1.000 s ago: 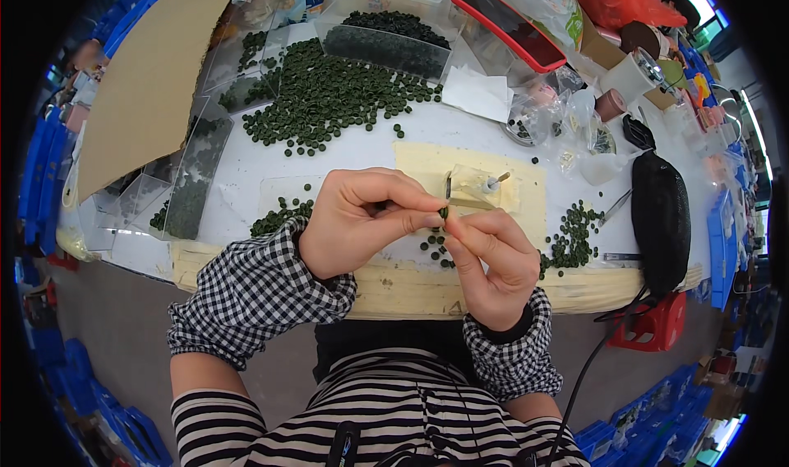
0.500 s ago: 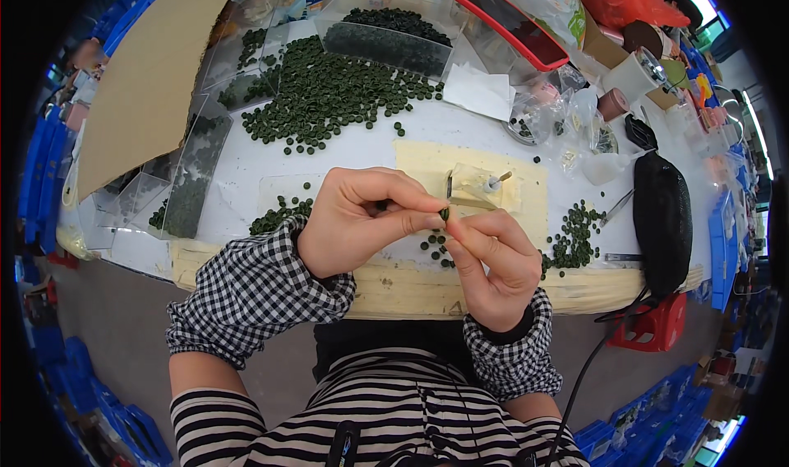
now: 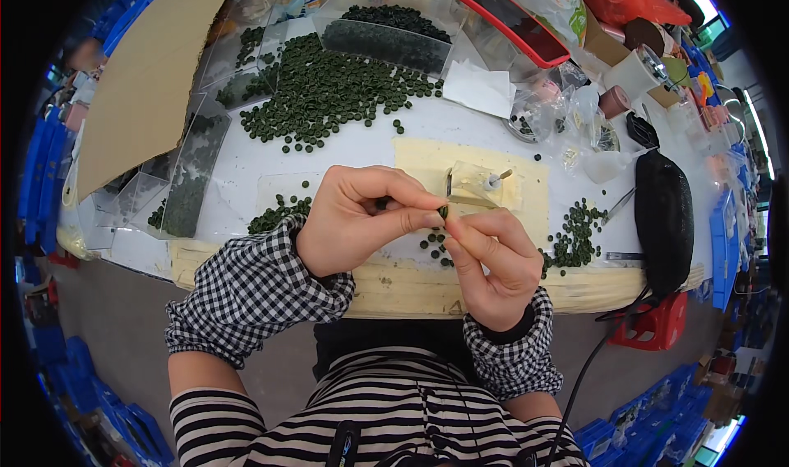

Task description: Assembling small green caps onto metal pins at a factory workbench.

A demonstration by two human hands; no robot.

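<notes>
Both hands meet above the near edge of the tabletop [image 3: 246, 159]: left hand [image 3: 362, 216] curled, thumb and forefinger pressed on a small dark green disc [image 3: 443, 212], right hand [image 3: 491, 261] pinching the same disc from below. Disc judged light, rigid, smooth and easy to drop, so best held by its rim with fingertip pressure only. More of the same lie in a loose pile [image 3: 329, 89] further back and in a scatter [image 3: 575, 233] beside the right hand.
</notes>
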